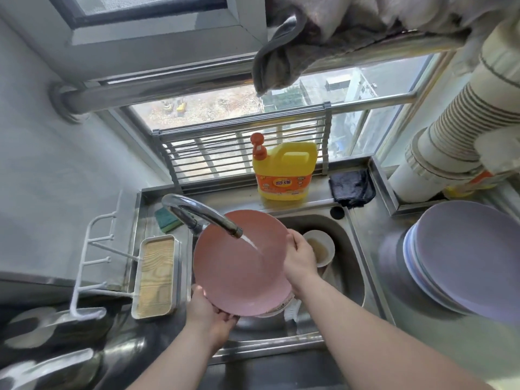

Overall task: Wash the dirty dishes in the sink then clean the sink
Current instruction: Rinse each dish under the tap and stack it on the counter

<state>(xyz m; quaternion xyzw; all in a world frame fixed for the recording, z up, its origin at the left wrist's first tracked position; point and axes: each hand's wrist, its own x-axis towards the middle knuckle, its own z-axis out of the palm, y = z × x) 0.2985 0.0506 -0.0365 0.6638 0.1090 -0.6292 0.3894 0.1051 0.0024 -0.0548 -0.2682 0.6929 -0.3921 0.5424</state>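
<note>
A pink plate (233, 274) is held tilted over the steel sink (351, 249), under the tap (197, 213) whose running water strikes its face. My left hand (209, 312) grips the plate's near lower rim. My right hand (299, 256) grips its right rim, thumb on the front. Behind the right hand a small white bowl (323, 246) with brownish liquid sits in the sink. Another dirty dish edge (277, 308) shows under the pink plate.
A yellow detergent jug (284, 171) and a dark cloth (351, 187) stand on the ledge behind the sink. A green sponge (166, 219) and a tray (156, 277) lie left. Stacked purple plates (464, 257) sit on the right counter.
</note>
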